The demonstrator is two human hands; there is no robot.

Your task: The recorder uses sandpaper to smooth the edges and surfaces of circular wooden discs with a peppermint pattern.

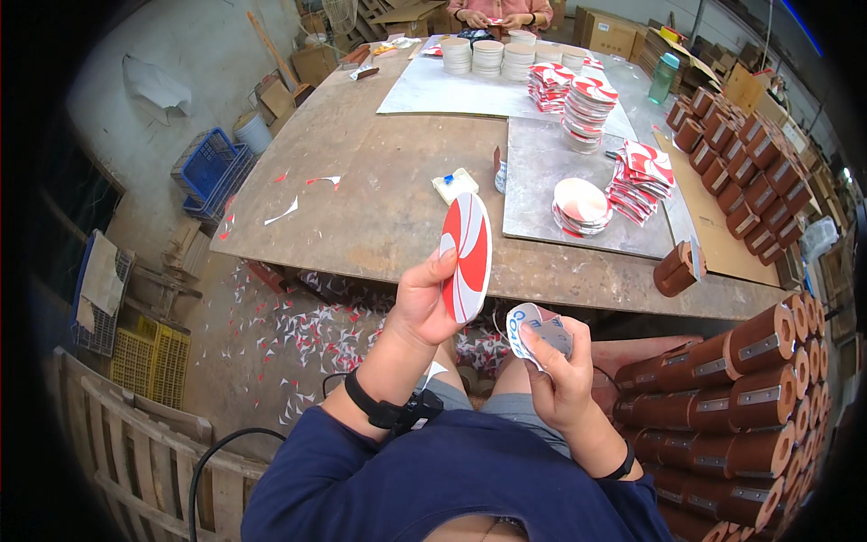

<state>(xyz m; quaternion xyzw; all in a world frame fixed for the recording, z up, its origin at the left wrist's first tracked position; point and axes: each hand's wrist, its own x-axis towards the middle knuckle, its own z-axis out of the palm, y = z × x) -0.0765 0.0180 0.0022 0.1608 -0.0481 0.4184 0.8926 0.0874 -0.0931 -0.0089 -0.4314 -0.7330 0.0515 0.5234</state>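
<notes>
In my left hand (423, 303) is a round disc (470, 262) with a red and white swirl face, gripped at its left edge and tilted up above the table's front edge. To its right, my right hand (564, 384) is closed on a curled piece of paper (540, 332), pale with blue print on it. Beyond my hands, a pile of round discs (581, 200) with a pale one on top stands on a grey board (542, 172). Beside that pile lies an untidy stack of red and white swirl sheets (643, 181).
Farther back stand a stack of swirl discs (587, 113) and several white round stacks (488, 59). A person (501, 14) works across the table (361, 208). Brown cylinders (741, 361) are piled close on my right. A small white tray (454, 185) sits mid-table; paper scraps (316, 352) litter the floor.
</notes>
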